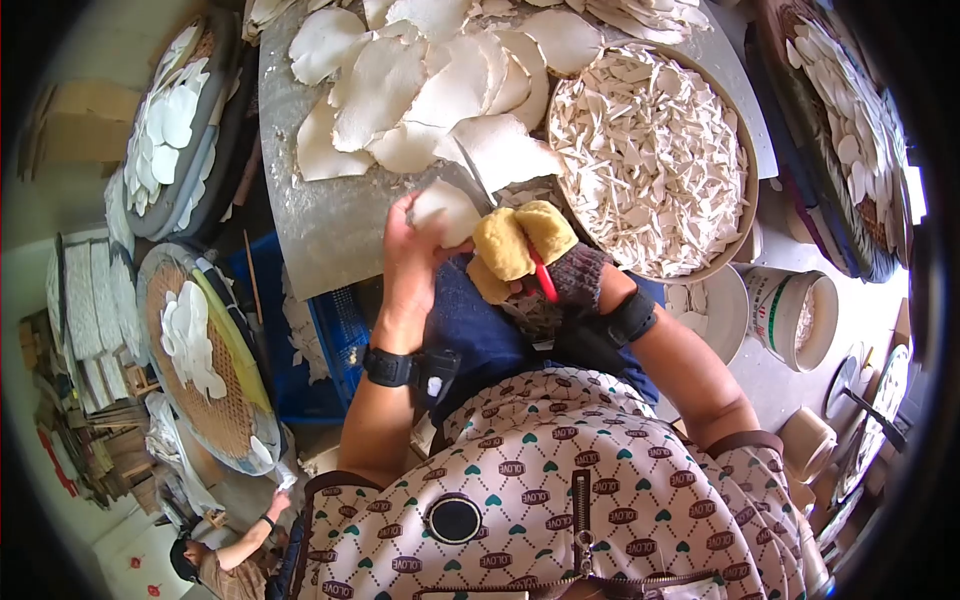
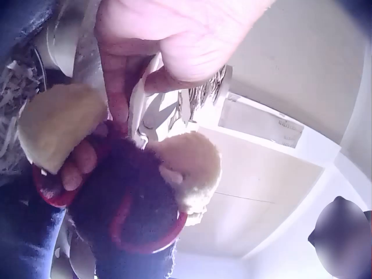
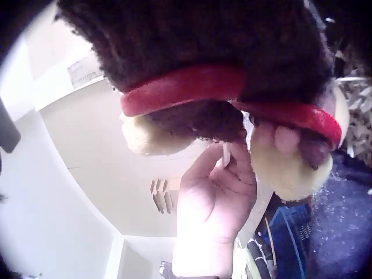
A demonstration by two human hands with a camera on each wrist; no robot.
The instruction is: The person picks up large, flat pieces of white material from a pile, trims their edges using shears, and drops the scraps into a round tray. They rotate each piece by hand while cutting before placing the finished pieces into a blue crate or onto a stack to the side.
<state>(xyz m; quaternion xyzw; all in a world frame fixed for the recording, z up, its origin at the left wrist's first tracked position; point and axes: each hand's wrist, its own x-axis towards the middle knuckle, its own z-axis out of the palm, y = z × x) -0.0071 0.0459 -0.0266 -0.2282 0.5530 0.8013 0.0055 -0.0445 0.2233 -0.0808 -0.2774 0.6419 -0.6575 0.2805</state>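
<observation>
My left hand point(image 1: 408, 258) pinches a thin, flat, roundish white slice point(image 1: 447, 212) between thumb and fingers, over the near edge of the metal table. In a dark knitted fingerless glove, my right hand point(image 1: 580, 277) grips scissors point(image 1: 477, 172) whose red handles point(image 3: 186, 87) are wrapped in yellow sponge padding point(image 1: 505, 243). The blades point away from me, right beside the slice's right edge. In the left wrist view, the slice is nearly edge-on, close to the gloved hand point(image 2: 128, 174). Larger white slices point(image 1: 400, 90) lie overlapping on the tabletop beyond.
A round basket point(image 1: 747, 190) heaped with white trimmings stands at the right on the metal table point(image 1: 330, 245). Round woven trays of slices point(image 1: 165, 130) flank both sides. A white bucket point(image 1: 770, 320) is at lower right, a blue crate point(image 1: 335, 340) at lower left. Another person point(image 1: 230, 560) is at bottom left.
</observation>
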